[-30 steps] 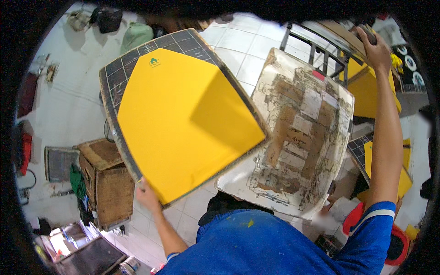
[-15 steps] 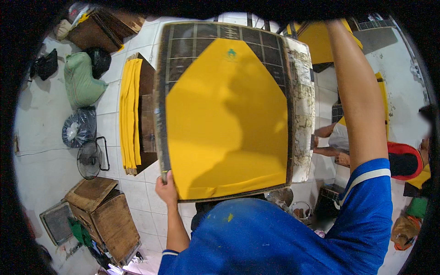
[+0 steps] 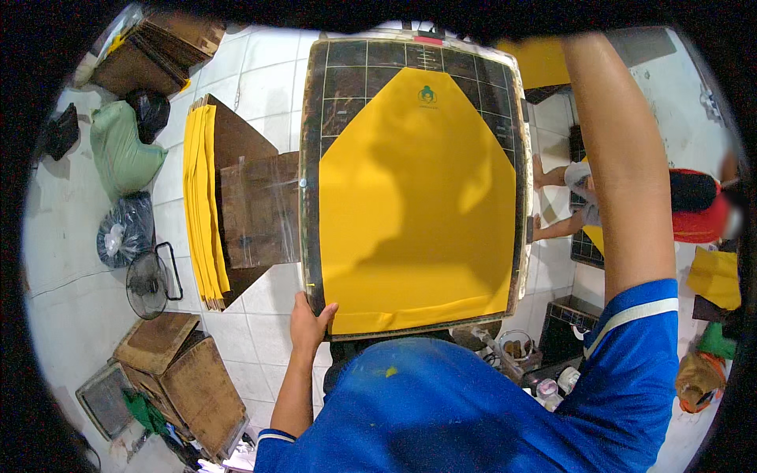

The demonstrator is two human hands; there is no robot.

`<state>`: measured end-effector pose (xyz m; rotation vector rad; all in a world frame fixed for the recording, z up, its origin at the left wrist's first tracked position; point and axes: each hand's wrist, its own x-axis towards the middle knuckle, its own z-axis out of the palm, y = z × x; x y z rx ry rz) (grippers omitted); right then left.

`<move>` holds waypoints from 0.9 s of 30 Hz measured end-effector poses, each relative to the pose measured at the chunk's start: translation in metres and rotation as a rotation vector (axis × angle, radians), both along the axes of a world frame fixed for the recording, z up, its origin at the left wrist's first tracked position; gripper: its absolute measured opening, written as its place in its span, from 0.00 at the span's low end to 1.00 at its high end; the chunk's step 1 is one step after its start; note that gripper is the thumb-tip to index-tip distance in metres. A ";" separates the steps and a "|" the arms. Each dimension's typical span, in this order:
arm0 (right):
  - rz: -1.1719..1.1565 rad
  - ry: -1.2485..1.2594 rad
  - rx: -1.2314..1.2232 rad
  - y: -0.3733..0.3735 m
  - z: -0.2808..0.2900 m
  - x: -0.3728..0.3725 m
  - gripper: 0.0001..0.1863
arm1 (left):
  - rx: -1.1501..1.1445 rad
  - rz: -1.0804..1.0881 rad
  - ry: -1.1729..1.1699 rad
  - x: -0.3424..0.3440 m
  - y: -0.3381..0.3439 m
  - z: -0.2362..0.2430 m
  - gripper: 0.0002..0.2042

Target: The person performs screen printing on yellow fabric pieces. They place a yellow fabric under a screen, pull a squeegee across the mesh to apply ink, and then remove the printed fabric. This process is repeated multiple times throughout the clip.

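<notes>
A yellow cloth panel with slanted upper corners lies flat on a dark gridded board in front of me. Near the cloth's top is a small green print, and a shadow falls across its middle. At the board's lower left corner, my left hand grips the edge, thumb on top and fingers along the side. The cloth's bottom corner lies just beside that thumb. My right arm reaches up along the right side, past the board's far right corner; the hand itself is lost beyond the dark upper rim.
Left of the board stand folded yellow cloths against brown cardboard. Further left are a green sack, a fan and a wooden box. Another person in red is at the right. Jars stand near my right side.
The board sits further right in view and looks squarer; its crusted white right side is now mostly hidden. My left thumb has come over the board's corner. My right arm stays raised.
</notes>
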<state>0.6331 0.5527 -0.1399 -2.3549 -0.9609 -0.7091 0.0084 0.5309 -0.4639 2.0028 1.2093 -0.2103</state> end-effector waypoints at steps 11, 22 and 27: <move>0.008 -0.025 0.013 0.006 0.010 0.006 0.36 | -0.063 -0.007 0.061 0.013 0.006 0.002 0.30; 0.042 -0.014 0.047 0.022 0.031 0.019 0.36 | -0.026 -0.154 0.221 0.024 0.027 0.004 0.35; 0.008 -0.044 0.019 0.018 0.024 0.039 0.35 | 0.039 -0.427 0.390 0.039 0.059 0.003 0.39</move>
